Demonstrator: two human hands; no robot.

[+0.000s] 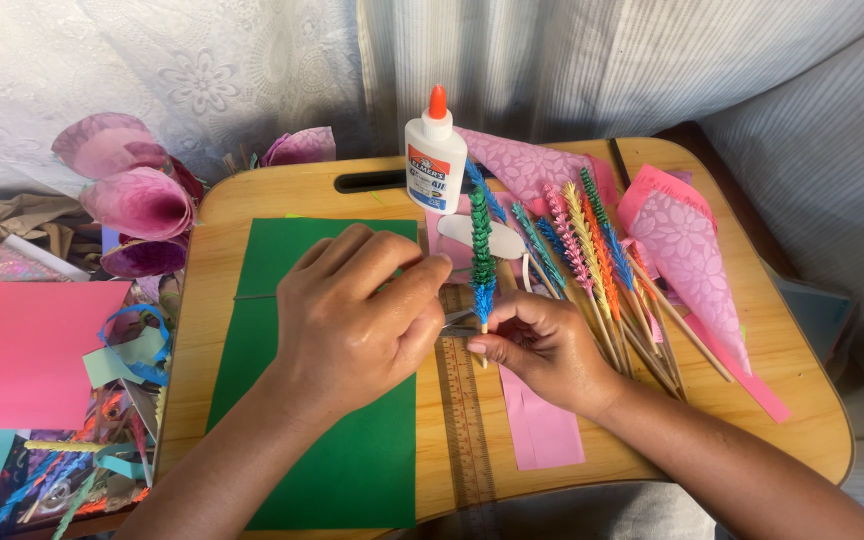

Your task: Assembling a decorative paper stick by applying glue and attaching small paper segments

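Wooden table [752, 420], frame centre: right hand [542, 350] pinches green-blue fringed skewer [481, 250] upright; left hand [352, 310], fingers curled, adjoins at its left.

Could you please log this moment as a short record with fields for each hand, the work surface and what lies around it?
Left hand: over the green paper sheet, fingertips pinched at the paper-wrapped stick.
Right hand: grip on the stick's lower end.
Surface: wooden lap tray.
On tray: glue bottle, ruler, pink paper strip, row of finished sticks, pink paper cones.
Left of tray: pink paper sheet.
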